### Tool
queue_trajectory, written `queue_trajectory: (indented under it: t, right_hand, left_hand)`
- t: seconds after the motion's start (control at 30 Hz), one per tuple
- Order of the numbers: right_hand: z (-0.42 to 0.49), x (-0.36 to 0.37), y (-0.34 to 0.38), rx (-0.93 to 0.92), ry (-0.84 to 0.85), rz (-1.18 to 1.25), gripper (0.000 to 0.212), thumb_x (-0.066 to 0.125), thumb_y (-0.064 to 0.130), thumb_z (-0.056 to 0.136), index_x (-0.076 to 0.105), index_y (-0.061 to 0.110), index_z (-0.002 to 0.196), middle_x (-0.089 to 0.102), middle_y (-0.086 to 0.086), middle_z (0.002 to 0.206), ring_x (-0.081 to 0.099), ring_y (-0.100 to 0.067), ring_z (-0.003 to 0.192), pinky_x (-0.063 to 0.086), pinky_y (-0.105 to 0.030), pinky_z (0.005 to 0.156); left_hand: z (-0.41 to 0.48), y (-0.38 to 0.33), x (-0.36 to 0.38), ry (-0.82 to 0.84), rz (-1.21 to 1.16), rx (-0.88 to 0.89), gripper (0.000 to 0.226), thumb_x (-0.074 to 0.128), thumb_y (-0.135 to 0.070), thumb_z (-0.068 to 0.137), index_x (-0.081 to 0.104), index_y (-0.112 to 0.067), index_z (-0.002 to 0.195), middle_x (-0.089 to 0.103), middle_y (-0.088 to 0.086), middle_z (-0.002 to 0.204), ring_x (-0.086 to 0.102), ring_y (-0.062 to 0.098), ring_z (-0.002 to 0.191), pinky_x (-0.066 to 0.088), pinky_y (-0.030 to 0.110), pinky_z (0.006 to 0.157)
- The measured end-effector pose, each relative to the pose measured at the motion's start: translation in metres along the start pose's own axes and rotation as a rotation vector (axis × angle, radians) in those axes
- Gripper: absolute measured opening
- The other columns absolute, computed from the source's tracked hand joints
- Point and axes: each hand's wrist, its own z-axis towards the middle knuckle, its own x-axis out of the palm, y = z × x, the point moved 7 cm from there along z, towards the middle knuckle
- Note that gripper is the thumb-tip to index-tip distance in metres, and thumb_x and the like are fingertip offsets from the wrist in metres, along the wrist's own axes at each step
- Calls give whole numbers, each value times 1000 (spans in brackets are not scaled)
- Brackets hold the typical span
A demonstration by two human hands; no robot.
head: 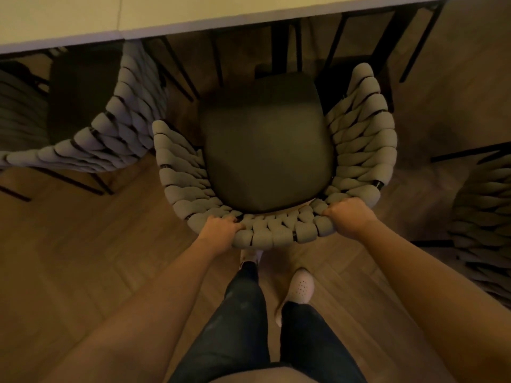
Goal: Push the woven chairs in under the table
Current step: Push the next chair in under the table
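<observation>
Woven chairs line the pale surface (193,20), which runs across the view at 12 o'clock. At 10 o'clock the left woven chair (116,134) has its seat partly beneath the edge and its back angled outward. The left hand (221,232) grips the padded back rim of the middle woven chair (276,230) at its 7 o'clock, fingers clamped over the weave. The dark seat cushion (265,145) lies mostly clear of the surface, so this chair is not yet in. At its 5 o'clock the right hand (349,219) holds the rim likewise, fingers wrapped on it. Gripping both sides probably keeps the push straight. At 3 o'clock a third woven chair (484,217) stands well out on the wooden floor (83,258).
</observation>
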Motion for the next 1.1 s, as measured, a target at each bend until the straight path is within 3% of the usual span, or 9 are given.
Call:
queue_trajectory:
  t: [0.3, 0.5, 0.67, 0.83, 0.93, 1.1]
  right_hand:
    - [28, -15, 43, 12, 31, 112, 15, 53, 17, 92, 67, 19, 99, 64, 3, 89, 55, -14, 76, 44, -27, 64]
    - [35, -36, 59, 19, 9, 100, 13, 48, 15, 96, 58, 21, 93, 37, 8, 66, 46, -13, 73, 34, -25, 68]
    - [45, -60, 56, 43, 2, 36, 15, 50, 15, 95, 63, 16, 102, 65, 0, 95, 63, -18, 91, 36, -29, 71]
    - [66, -46, 25, 146, 45, 177, 27, 49, 16, 92, 67, 17, 112, 65, -7, 109, 61, -27, 105, 41, -31, 76]
    - [79, -55, 18, 154, 45, 69, 28, 51, 13, 95, 62, 19, 120, 63, -2, 117, 59, -21, 110, 41, -31, 88]
    - [89, -75, 15, 76, -24, 85, 35, 54, 23, 93, 54, 28, 127, 61, 2, 112, 59, -18, 102, 37, -27, 75]
  left_hand:
    - [-1, 64, 0, 51, 62, 33, 50, 45, -25, 99, 34, -31, 148, 34, 5, 149, 49, 26, 123, 35, 39, 101]
    - [-5, 86, 7, 22, 41, 45, 50, 44, -24, 99, 32, -33, 147, 35, 3, 148, 50, 23, 122, 36, 38, 100]
    - [-6, 98, 5, -9, -23, 45, 51, 46, -26, 98, 34, -35, 147, 37, 0, 148, 49, 21, 124, 36, 37, 100]
    - [10, 99, -10, -53, -46, 54, 48, 47, -30, 98, 38, -34, 145, 41, 0, 146, 50, 22, 122, 39, 37, 96]
    - [21, 105, -21, -59, -33, 63, 46, 48, -32, 98, 41, -33, 143, 44, 2, 144, 52, 23, 119, 40, 38, 94]
    - [35, 123, -47, -74, 32, 89, 46, 48, -30, 99, 41, -28, 144, 38, 2, 149, 49, 24, 125, 41, 38, 94]
